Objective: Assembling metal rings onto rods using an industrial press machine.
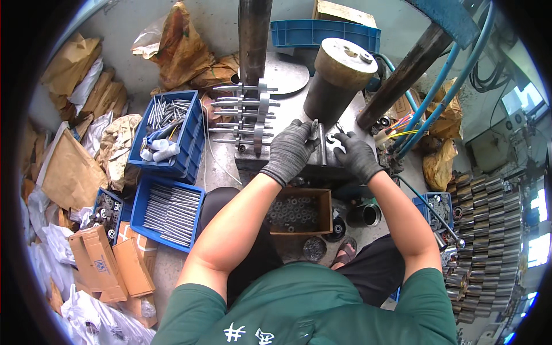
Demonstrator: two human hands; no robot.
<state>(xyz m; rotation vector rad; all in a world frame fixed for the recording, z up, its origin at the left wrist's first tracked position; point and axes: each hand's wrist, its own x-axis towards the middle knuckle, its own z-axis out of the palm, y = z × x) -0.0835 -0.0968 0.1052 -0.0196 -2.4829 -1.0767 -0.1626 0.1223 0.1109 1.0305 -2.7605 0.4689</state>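
Note:
My left hand [292,149], in a grey knit glove, is closed at the fingertips by a small shiny metal piece whose kind I cannot make out. Right beside its fingers a bare steel rod [322,146] points toward me at the near edge of the metal press table [290,109]. Across the rod is my right hand [359,156], gloved alike, its thumb and fingers apart. A small dark ring [331,138] lies between that hand and the rod. Behind both hands rises a thick steel cylinder [333,86] with a wide pale top.
Left on the table, a rack [259,115] carries several shafts. Blue crates [167,213] of shafts stand at floor level on the left, near cardboard boxes [98,264]. A carton [299,213] of rings sits below the table. Steel columns [253,40], hoses [443,98] and stacked metal tubes [483,241] flank the space.

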